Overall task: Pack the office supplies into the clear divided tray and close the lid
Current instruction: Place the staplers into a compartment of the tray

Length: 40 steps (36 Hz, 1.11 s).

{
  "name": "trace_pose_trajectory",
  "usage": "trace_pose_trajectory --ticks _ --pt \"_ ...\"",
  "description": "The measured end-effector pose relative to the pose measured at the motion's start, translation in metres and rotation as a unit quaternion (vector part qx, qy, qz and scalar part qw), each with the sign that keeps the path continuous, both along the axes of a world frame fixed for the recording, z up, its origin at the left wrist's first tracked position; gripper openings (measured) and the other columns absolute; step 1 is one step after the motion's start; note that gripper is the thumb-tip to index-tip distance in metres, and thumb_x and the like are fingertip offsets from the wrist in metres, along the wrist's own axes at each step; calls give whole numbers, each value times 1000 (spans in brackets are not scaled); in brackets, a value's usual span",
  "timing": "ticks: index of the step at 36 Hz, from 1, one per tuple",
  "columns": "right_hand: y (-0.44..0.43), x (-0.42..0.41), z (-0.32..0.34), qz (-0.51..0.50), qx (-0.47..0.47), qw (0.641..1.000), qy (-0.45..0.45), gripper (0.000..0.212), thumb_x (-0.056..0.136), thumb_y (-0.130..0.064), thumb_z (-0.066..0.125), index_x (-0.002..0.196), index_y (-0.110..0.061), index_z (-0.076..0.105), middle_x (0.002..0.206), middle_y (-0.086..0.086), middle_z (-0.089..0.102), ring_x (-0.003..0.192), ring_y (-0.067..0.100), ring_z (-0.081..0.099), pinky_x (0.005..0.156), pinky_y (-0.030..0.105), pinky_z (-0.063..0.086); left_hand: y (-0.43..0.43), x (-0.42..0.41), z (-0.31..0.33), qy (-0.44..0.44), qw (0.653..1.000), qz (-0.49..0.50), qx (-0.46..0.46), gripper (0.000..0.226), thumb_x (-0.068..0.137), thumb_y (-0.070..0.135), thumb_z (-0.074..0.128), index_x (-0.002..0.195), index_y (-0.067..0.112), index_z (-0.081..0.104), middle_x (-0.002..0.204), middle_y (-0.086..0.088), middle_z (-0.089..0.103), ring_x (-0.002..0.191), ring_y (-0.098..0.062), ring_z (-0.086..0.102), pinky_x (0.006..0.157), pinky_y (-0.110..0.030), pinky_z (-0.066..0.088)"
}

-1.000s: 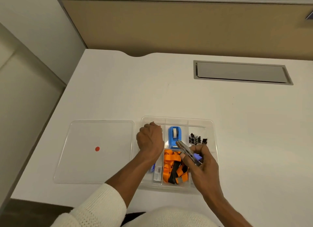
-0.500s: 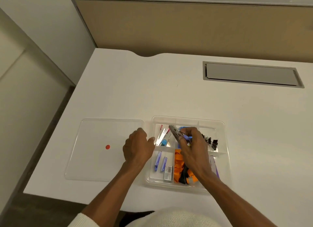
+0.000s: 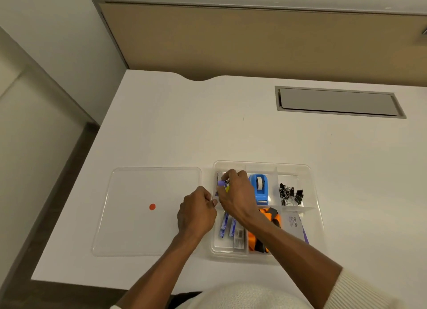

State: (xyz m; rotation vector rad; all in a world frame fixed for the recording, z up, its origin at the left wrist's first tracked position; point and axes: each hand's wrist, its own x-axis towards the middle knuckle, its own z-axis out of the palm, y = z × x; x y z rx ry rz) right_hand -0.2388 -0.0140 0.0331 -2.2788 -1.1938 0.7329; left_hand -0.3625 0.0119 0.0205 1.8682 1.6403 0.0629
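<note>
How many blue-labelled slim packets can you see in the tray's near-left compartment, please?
2: one blue packet by the left wall of the tray, the second blue packet just right of it. The hands may hide others.

The far half of the tabletop (image 3: 208, 128) is left bare, so free passage is offered there. The near part is occupied by the flat lid (image 3: 138, 228) and the tray (image 3: 309, 188) beside it. The tray's far-left compartment is blocked by the right hand (image 3: 238, 195).
</note>
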Motion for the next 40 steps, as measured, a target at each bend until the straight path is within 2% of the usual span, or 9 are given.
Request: trace_pose_trajectory --ticks 4,6,9,12,16,22,31,37,40 --pt "-6 7 4 -14 -12 1000 2 24 93 -20 70 117 -15 70 126 9 59 103 23 64 80 24 49 0 1 -3 2 1000 2 -2 21 93 34 73 93 27 53 83 9 61 69 -11 58 58 -18 39" --pt "-10 11 6 -21 6 999 -32 23 94 -14 69 117 -12 72 123 10 60 106 24 64 88 28 53 1 1 -5 1 1000 1 -6 22 92 34 74 94 28 52 85 9 59 70 -11 58 62 -18 41" --pt "-16 13 5 14 46 994 -102 31 92 -1 66 122 -4 71 120 14 59 107 26 60 86 29 55 1 0 -8 -1 1000 -1 -8 22 92 33 74 94 28 53 85 9 60 68 -11 57 57 -16 38" --pt "-18 11 1 62 29 988 -139 33 88 2 67 121 0 68 131 21 54 117 34 56 84 33 55 2 1 -9 3 1000 -2 -7 22 92 31 74 93 27 53 84 8 60 67 -11 57 59 -18 41" --pt "-20 11 -2 118 3 979 -165 45 91 -1 67 135 -4 59 146 19 47 124 32 56 86 33 58 1 -1 -8 -5 1000 -3 -4 21 93 31 74 95 27 53 86 8 62 72 -12 60 66 -21 45" --pt "-36 16 3 165 -33 946 -276 29 87 0 60 112 -7 73 122 11 66 114 29 56 95 41 51 -2 -5 -6 -17 1000 -1 -3 19 96 38 70 95 25 56 89 4 68 75 -13 62 68 -23 47" --pt "-40 23 13 206 -73 930 -297 20 89 -5 57 101 -6 72 103 10 68 107 29 51 94 43 48 -4 -5 -2 -12 1000 7 -2 23 96 41 68 103 19 64 95 1 72 80 -15 66 71 -23 50" --pt "-40 20 23 187 -52 944 -268 23 93 -8 56 107 -10 73 107 5 69 103 22 53 91 36 50 2 -23 3 -63 997 48 7 24 90 45 74 89 23 67 80 9 69 71 -11 64 62 -20 46" --pt "-41 12 33 173 -20 952 -250 21 92 -6 61 106 -11 75 103 4 69 97 22 55 80 34 53 13 -46 5 -76 992 94 39 25 91 44 75 80 23 66 72 14 65 67 -8 63 57 -19 45"
